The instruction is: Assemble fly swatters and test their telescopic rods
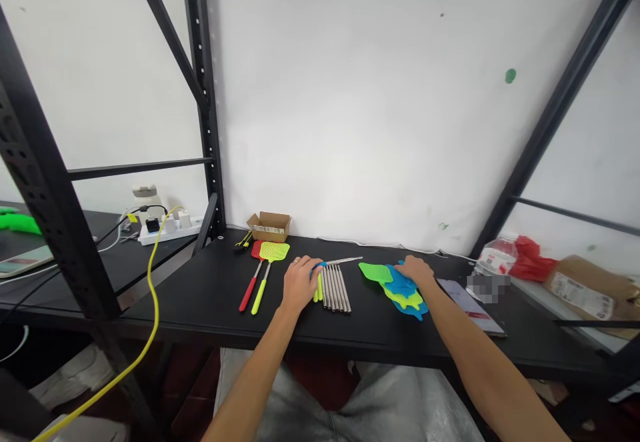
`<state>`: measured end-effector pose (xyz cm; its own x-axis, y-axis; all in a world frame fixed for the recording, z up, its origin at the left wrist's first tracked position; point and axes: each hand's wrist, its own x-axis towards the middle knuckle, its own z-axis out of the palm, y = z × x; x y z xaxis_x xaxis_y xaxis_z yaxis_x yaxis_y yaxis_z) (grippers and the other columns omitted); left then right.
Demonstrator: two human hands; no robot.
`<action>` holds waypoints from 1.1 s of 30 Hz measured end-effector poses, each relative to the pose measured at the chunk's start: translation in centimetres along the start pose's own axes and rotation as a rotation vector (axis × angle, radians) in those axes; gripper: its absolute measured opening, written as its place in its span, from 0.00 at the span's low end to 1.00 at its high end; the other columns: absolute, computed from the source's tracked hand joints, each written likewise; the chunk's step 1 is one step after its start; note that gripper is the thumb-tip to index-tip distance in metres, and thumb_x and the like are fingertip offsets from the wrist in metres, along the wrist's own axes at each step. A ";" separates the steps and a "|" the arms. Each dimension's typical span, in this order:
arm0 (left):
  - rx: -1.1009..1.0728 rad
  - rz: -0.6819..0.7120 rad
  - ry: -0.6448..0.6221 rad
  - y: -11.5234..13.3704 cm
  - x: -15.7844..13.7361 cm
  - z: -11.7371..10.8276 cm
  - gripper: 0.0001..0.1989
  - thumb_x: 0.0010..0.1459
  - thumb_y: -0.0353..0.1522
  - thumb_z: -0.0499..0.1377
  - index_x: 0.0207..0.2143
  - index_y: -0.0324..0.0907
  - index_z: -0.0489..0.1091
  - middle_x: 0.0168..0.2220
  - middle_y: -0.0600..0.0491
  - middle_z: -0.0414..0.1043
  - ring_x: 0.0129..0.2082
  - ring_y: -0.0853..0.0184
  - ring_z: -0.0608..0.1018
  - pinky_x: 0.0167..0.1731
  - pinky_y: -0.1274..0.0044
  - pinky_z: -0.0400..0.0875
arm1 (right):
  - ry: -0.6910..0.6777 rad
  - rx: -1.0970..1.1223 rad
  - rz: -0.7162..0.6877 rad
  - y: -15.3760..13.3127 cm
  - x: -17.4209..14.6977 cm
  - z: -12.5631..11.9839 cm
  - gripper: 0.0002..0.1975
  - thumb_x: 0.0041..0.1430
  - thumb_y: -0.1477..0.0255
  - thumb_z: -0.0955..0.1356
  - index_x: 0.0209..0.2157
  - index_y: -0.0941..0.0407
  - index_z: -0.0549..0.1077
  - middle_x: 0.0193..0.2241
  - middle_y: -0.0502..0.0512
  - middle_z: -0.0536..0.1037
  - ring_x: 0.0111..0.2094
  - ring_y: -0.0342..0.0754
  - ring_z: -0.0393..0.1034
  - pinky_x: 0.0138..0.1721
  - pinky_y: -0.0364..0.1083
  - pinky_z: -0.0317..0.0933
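The left hand (pixel 300 283) is closed around a blue handle (pixel 320 265); the thin metal rod (pixel 345 260) extending from it points right, its long axis nearly level, the tip slightly farther from the person. Just below, a row of metal rods (pixel 336 289) lies side by side, running front to back. The right hand (pixel 416 270) touches a blue swatter head (pixel 400 282) overlapping a green swatter head (pixel 376 273); I cannot tell whether its fingers are clamped. Farther left, a red swatter (pixel 248 293) and a yellow-green swatter (pixel 274 251) point their heads toward the white wall (pixel 350 95). The table (pixel 200 295) is black, with 1 open cardboard box (pixel 270 231) near the wall and a yellow cable (pixel 156 282) hanging at left.
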<state>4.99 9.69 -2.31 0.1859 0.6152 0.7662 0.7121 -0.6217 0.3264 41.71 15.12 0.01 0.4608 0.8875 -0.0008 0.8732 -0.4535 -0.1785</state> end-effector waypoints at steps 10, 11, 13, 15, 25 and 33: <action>-0.004 0.001 -0.011 0.0 0.0 0.0 0.12 0.66 0.34 0.50 0.44 0.47 0.73 0.39 0.52 0.74 0.40 0.64 0.73 0.45 0.71 0.65 | 0.049 -0.058 -0.021 0.3 0.4 -0.3 0.22 0.58 0.58 0.65 0.48 0.58 0.72 0.50 0.69 0.73 0.52 0.65 0.69 0.46 0.56 0.64; -0.006 0.001 -0.010 0.0 0.0 0.0 0.12 0.66 0.34 0.50 0.44 0.47 0.73 0.39 0.52 0.74 0.40 0.64 0.73 0.45 0.71 0.65 | 0.060 -0.048 -0.012 0.4 0.5 -0.3 0.23 0.58 0.57 0.64 0.49 0.58 0.72 0.50 0.69 0.72 0.52 0.66 0.68 0.46 0.57 0.64; -0.009 -0.001 -0.009 0.0 -0.1 0.1 0.12 0.66 0.34 0.50 0.44 0.47 0.73 0.39 0.52 0.74 0.40 0.64 0.73 0.45 0.70 0.66 | 0.073 -0.032 0.015 0.6 0.7 -0.2 0.26 0.57 0.55 0.64 0.49 0.58 0.71 0.51 0.70 0.72 0.53 0.67 0.67 0.47 0.58 0.64; -0.011 -0.001 -0.012 0.0 -0.1 0.1 0.12 0.66 0.34 0.51 0.44 0.47 0.73 0.39 0.52 0.74 0.40 0.64 0.74 0.46 0.70 0.66 | 0.057 -0.012 0.041 0.8 1.0 -0.1 0.29 0.55 0.52 0.65 0.51 0.59 0.70 0.52 0.72 0.71 0.53 0.68 0.67 0.46 0.58 0.64; -0.019 -0.007 -0.025 -0.1 -0.1 0.3 0.13 0.66 0.33 0.50 0.44 0.48 0.73 0.40 0.52 0.74 0.41 0.64 0.74 0.48 0.69 0.65 | 0.017 0.071 0.067 1.3 2.4 0.1 0.41 0.45 0.46 0.69 0.55 0.58 0.67 0.54 0.73 0.70 0.54 0.72 0.65 0.47 0.63 0.63; -0.013 -0.003 -0.025 -0.1 -0.1 0.4 0.13 0.66 0.34 0.50 0.44 0.47 0.73 0.39 0.52 0.74 0.40 0.65 0.74 0.48 0.70 0.65 | 0.124 0.083 0.102 1.1 2.0 -1.0 0.40 0.46 0.48 0.69 0.56 0.57 0.66 0.56 0.76 0.66 0.55 0.76 0.61 0.47 0.64 0.61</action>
<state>5.17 9.89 -2.66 0.2008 0.6287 0.7512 0.7041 -0.6259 0.3356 43.80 16.32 0.77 0.5668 0.8181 0.0975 0.8071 -0.5277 -0.2647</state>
